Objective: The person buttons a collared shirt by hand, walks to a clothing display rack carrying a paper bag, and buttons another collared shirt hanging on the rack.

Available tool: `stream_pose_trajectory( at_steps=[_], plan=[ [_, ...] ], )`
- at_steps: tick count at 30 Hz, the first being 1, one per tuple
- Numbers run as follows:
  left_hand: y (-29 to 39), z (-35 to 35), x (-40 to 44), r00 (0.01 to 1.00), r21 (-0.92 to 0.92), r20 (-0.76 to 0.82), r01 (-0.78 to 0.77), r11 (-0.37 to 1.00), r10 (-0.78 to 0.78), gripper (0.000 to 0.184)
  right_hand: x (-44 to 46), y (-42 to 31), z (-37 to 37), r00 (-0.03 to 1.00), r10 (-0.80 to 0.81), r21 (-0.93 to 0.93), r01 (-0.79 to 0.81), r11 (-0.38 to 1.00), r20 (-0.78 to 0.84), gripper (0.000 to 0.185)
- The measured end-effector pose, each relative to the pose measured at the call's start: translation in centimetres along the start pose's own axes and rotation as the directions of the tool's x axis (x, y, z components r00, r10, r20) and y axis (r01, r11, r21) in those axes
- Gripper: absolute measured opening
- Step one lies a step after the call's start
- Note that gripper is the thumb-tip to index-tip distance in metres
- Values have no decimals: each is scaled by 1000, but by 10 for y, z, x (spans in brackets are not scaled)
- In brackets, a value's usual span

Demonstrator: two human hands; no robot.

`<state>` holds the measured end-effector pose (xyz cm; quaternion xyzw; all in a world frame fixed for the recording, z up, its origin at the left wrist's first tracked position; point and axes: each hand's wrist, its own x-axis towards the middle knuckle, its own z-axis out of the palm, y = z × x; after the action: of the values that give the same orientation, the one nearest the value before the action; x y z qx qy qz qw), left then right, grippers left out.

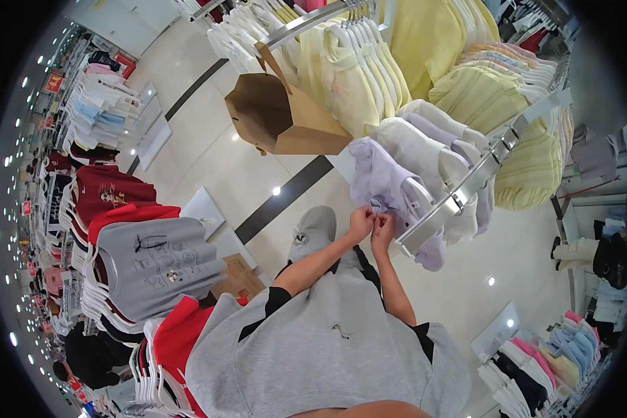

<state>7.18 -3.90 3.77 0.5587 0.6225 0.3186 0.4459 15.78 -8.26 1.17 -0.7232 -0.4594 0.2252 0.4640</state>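
Observation:
A lavender collared shirt [380,174] hangs on a white hanger at the near end of the metal rail [460,195]. My left hand [361,224] is closed, its fingers pinched on the front edge of this shirt. Right beside it, almost touching, my right hand [382,234] is also closed in a pinch on the same shirt. The exact bit of cloth between the fingertips is too small to make out. White and lavender shirts [418,150] hang directly behind on the same rail.
An open brown paper bag [313,129] hangs at the rack's left side. Yellow garments [404,49] fill the rack's far part. To my left, a rack holds a grey printed T-shirt [160,268] and red shirts, with a cardboard box [238,279] on the floor.

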Motion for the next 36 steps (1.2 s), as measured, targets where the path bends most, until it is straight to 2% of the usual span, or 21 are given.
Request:
stream_pose_trajectory(
  at_steps=[1,4,7,10,13,16,17,19,22,24,25,28,30,32,33,36],
  plan=[
    [2,0,-2,1000,4,-2,1,1000,-1,11,0,-1,0,1000,13,2,-13,1000,-28,10],
    [-14,19,-2,987,-200,31,161,966,-158,12,8,4,0,994,105,87,-102,991,-35,11],
    [-5,24,-3,960,-381,47,273,883,-277,12,20,19,-7,990,128,119,-135,984,66,13],
    [-3,20,3,972,-241,72,235,941,-224,11,25,24,-12,975,184,322,-215,922,124,15],
    [-8,19,12,957,-376,123,289,881,-262,12,25,21,-14,927,282,381,-361,851,249,18],
    [-9,13,14,975,-221,155,188,957,-156,14,16,23,-5,906,355,518,-423,744,230,16],
    [-9,11,12,984,-194,139,135,972,-109,15,15,25,-1,871,422,611,-481,629,251,12],
    [-6,2,12,994,-130,108,30,991,-16,19,12,19,1,835,454,697,-525,489,311,10],
    [-9,-13,11,984,-51,144,110,993,-101,23,5,12,8,773,487,754,-585,300,406,11],
    [-17,-18,8,987,46,155,39,998,-46,24,5,11,11,750,499,772,-595,222,434,12],
    [-21,-18,8,987,92,160,3,996,-18,25,5,11,11,766,493,735,-599,316,412,13],
    [-28,-21,5,981,-13,144,131,991,-128,25,3,12,15,815,448,594,-576,561,368,18],
    [-31,-29,10,968,34,241,62,997,-69,27,5,15,17,848,402,500,-530,685,346,21],
    [-33,-36,16,931,49,363,9,999,-26,28,3,14,24,828,447,508,-561,654,338,22],
    [-35,-38,18,940,60,341,1,998,-21,27,3,16,30,817,469,512,-575,638,335,23],
    [-50,-56,31,954,65,298,-1,998,-19,25,2,22,47,689,657,572,-685,452,306,16]
  ],
)
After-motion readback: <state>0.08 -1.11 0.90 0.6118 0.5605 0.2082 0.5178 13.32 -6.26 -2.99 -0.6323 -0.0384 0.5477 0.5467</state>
